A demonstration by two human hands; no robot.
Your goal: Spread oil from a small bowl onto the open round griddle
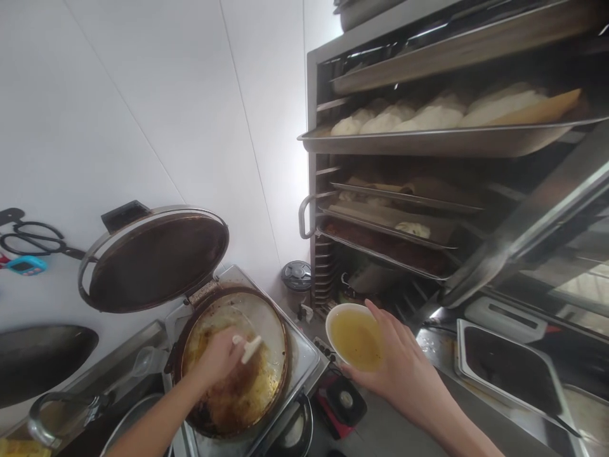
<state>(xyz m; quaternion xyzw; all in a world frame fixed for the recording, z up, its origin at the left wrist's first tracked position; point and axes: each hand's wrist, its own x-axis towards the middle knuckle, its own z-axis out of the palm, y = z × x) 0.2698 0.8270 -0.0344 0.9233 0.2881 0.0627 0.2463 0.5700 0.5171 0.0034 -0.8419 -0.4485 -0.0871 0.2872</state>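
- The left hand [216, 358] reaches over the round pan [235, 362] of an electric griddle, fingers closed around a white brush [248, 348] whose handle sticks out to the right.
- The brush end sits low against the pan's greasy surface (the bristles are hidden by the hand, so I cannot tell if they touch).
- The pan is streaked with brown and yellow oil, darkest on its near side.
- Its hinged lid [155, 260] stands open, tilted back to the far left, with its dark underside facing the camera.
- The right hand [404, 368] holds a white bowl [354, 336] of yellow liquid, fingers gripping its right rim and side, thumb along the far edge.
- The bowl hangs just right of the pan, above the worktop [380, 425], roughly level.
- Below the bowl, a small red and black device [341, 401] lies on the worktop.
- To the far right a metal rack [316, 165] holds several trays; the upper tray [438, 139] carries a row of pale dough pieces [428, 117].
- Lower trays hold paper and darker items, too dim to make out.
- On the right, near side, a rectangular metal container [509, 368] holds something dark.
- At the far left, black scissors [33, 240] hang on the white wall, with a small blue gadget [26, 264] just under them.
- A dark wok [40, 358] sits at the left edge.
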